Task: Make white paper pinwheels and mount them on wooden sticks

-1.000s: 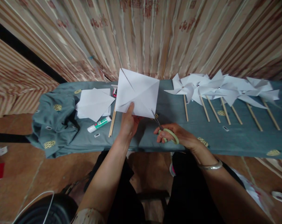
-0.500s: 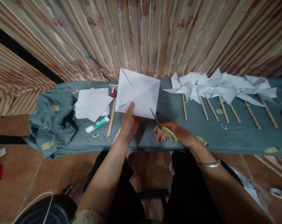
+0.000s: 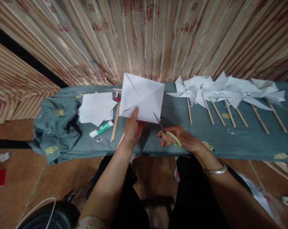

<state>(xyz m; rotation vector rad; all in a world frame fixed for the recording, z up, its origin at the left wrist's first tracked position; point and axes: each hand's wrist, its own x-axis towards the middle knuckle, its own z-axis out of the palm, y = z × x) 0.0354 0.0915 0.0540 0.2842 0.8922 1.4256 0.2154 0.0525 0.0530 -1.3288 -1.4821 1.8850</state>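
My left hand (image 3: 133, 127) pinches the lower edge of a white paper square (image 3: 144, 95), thumb on top and fingers beneath. Diagonal creases cross the sheet, and slits run in from its upper left and lower left corners. In my right hand (image 3: 173, 135) is a pair of scissors (image 3: 174, 139) with pale green handles. Their blades are at the lower right corner of the paper, one blade showing over its face. Closest to the sheet on the left lie thin wooden sticks (image 3: 115, 122) and a small red box (image 3: 118, 96) of metal pins.
A stack of white paper (image 3: 96, 108) and a glue stick (image 3: 101, 128) lie on the left of the cloth-covered table (image 3: 182, 146). Several white paper pinwheels (image 3: 220, 87) on wooden sticks line the right side. A pleated curtain (image 3: 144, 38) hangs behind the table.
The view has shifted slightly, so everything appears a little lower and to the right. Hands, paper and scissors keep nearly the same position relative to each other.
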